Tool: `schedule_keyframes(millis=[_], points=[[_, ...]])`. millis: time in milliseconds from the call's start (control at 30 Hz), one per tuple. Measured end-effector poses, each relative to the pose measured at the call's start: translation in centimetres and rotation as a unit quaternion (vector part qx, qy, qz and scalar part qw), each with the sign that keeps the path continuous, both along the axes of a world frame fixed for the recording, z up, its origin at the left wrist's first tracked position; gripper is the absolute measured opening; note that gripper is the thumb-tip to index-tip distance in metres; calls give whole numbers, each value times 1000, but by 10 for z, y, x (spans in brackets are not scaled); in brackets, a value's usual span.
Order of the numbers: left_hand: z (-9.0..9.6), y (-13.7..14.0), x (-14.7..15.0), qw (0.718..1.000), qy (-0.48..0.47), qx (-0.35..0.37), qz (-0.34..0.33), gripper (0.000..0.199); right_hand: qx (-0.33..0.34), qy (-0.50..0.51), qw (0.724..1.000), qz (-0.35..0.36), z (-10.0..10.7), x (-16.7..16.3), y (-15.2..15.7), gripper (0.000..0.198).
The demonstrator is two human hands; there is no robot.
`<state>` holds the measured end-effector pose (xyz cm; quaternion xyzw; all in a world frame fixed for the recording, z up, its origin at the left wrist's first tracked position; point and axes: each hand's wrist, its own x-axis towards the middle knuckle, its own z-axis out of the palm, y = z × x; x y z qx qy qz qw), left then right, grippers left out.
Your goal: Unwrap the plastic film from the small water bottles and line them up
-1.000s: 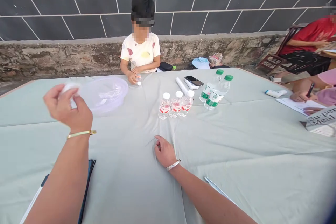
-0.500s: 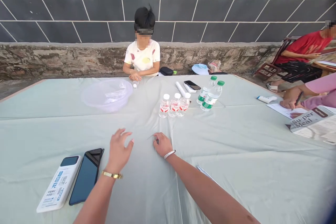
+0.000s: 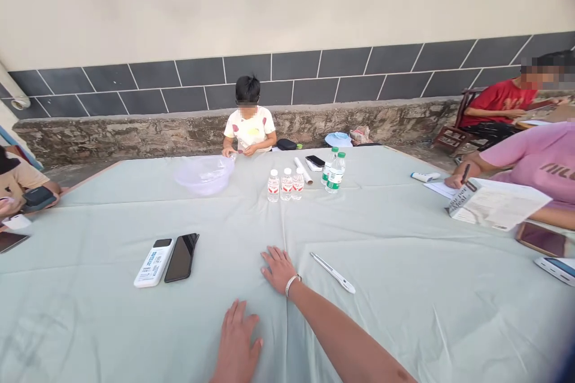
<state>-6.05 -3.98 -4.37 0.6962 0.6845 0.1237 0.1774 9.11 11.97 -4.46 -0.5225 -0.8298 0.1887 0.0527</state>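
Observation:
My left hand (image 3: 238, 338) is open at the near edge of the view, palm down over the pale green tablecloth (image 3: 135, 335), and holds nothing. My right hand (image 3: 279, 269) lies flat on the cloth with its fingers spread, also holding nothing. To its right is a white pen-like tool (image 3: 333, 273), apart from the hand. Left of my hands a white power bank (image 3: 153, 263) and a black phone (image 3: 182, 258) lie side by side. Beyond my right hand stand three small water bottles (image 3: 286, 185) with white caps.
Two green-capped bottles (image 3: 335, 173) stand farther back beside a white roll (image 3: 303, 171). A translucent purple basin (image 3: 204, 176) is at the far side, near a seated person (image 3: 250, 125). At right, a person in pink (image 3: 534, 158) writes behind a carton (image 3: 498, 203).
My left hand has moved back toward me and lowered. My right hand's curled fingers have spread flat on the cloth. The view has tilted up, bringing more people into sight.

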Motion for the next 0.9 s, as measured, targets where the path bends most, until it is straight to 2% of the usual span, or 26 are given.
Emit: schedule_keyframes(millis=[167,333,500,567,767,900], points=[[-5,-13,1,999,40,15,1,45,14,-3,1000,15,-3,17,-33,55],[-2,-25,9,999,47,-8,-5,50,21,-1,1000,16,-3,22,-46,55],[-14,-36,25,996,35,78,12,49,21,2,1000,14,-2,22,-46,55],[-21,-39,30,995,40,91,15,51,20,5,1000,18,-3,22,-46,56],[-24,-42,26,998,34,38,-48,60,19,7,1000,16,-5,22,-46,56],[-18,-44,25,997,47,4,-53,61,22,8,1000,18,-6,21,-46,56]])
